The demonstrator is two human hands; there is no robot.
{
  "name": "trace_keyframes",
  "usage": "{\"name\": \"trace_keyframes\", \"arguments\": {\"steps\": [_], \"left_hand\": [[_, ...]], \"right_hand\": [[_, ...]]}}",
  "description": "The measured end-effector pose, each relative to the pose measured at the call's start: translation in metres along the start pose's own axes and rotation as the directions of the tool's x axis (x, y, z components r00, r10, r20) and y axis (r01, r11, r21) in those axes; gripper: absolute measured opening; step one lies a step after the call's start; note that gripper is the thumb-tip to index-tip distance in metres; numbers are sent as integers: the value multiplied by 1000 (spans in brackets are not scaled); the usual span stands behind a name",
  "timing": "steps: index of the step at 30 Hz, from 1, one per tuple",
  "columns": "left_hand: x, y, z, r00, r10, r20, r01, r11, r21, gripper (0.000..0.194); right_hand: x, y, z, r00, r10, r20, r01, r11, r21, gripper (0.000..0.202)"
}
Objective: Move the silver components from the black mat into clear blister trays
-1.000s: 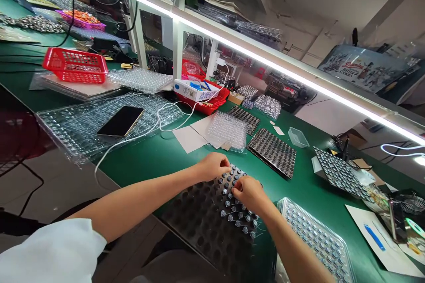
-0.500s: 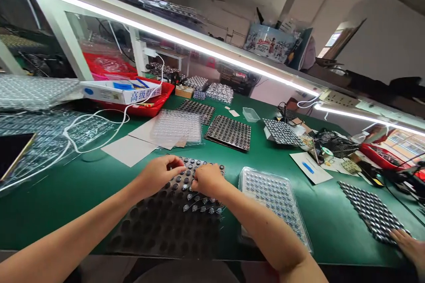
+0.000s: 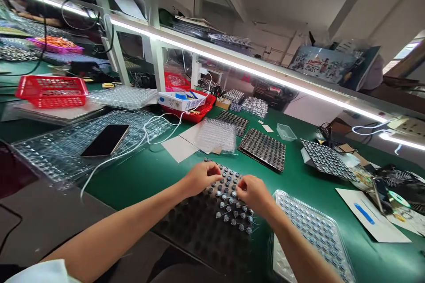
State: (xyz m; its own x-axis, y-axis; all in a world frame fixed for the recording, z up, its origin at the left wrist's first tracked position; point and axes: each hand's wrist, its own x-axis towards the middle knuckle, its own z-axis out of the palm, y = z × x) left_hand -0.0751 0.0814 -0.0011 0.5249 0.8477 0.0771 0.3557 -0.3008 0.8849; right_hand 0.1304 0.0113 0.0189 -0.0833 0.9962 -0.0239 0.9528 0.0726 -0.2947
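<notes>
A dark tray (image 3: pixel 199 230) with rows of round holes lies before me. Small round parts with thin wires (image 3: pixel 235 214) sit in its right part. Over the tray's upper left part is my left hand (image 3: pixel 203 177), thumb and fingertips brought together; anything between them is too small to name. My right hand (image 3: pixel 254 192) is over the tray's right edge, fingers curled in a pinch, and their contents are hidden. Under my right forearm, a clear tray (image 3: pixel 312 230) holds rows of small round silvery parts.
Behind the hands are a clear plastic sheet (image 3: pixel 217 135) and a filled dark tray (image 3: pixel 263 148). A phone (image 3: pixel 105 140) lies on clear trays at left, beside a white cable (image 3: pixel 146 135). Red baskets (image 3: pixel 53 90) stand further left; paper with a blue strip (image 3: pixel 372 216) lies right.
The view has swung left, so the bench things appear further right. My hands remain over the dark tray, with the right hand nearer its right edge. The other person's hand has left the view.
</notes>
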Motion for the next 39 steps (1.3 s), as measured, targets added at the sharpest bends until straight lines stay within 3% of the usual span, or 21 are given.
{"name": "trace_keyframes", "arguments": {"steps": [3, 7, 11, 15, 20, 24, 29, 33, 36, 39], "left_hand": [[-6, -2, -6, 999, -28, 35, 28, 1000, 3, 28], [-5, 0, -7, 985, -116, 130, 121, 992, -33, 37], [9, 17, 21, 973, -40, 227, 59, 995, -77, 32], [27, 42, 75, 941, 100, 322, -72, 993, -98, 23], [36, 69, 125, 881, 117, 458, -163, 985, 63, 15], [38, 86, 146, 850, 130, 511, -255, 950, 182, 16], [48, 100, 172, 813, -7, 582, -236, 910, 342, 16], [54, 109, 184, 799, -43, 600, -288, 848, 445, 10], [57, 113, 188, 804, -66, 591, -286, 828, 483, 14], [58, 110, 187, 836, -65, 544, -238, 851, 468, 32]], "right_hand": [[-36, 35, -25, 993, 93, -72, -78, 980, 185, 16], [-94, 95, -44, 940, 320, -119, -282, 924, 260, 24], [-128, 128, -37, 911, 401, -93, -372, 898, 234, 25], [-127, 121, -24, 904, 425, -43, -415, 898, 146, 22], [-114, 107, -16, 877, 481, 9, -481, 876, 24, 17], [-115, 112, -12, 870, 485, -92, -490, 871, -32, 11], [-133, 122, -20, 858, 476, -196, -473, 879, 65, 16], [-154, 129, -25, 843, 488, -226, -472, 873, 124, 20], [-163, 133, -22, 836, 500, -225, -482, 866, 132, 22], [-165, 138, -20, 841, 490, -227, -473, 871, 128, 23]]}}
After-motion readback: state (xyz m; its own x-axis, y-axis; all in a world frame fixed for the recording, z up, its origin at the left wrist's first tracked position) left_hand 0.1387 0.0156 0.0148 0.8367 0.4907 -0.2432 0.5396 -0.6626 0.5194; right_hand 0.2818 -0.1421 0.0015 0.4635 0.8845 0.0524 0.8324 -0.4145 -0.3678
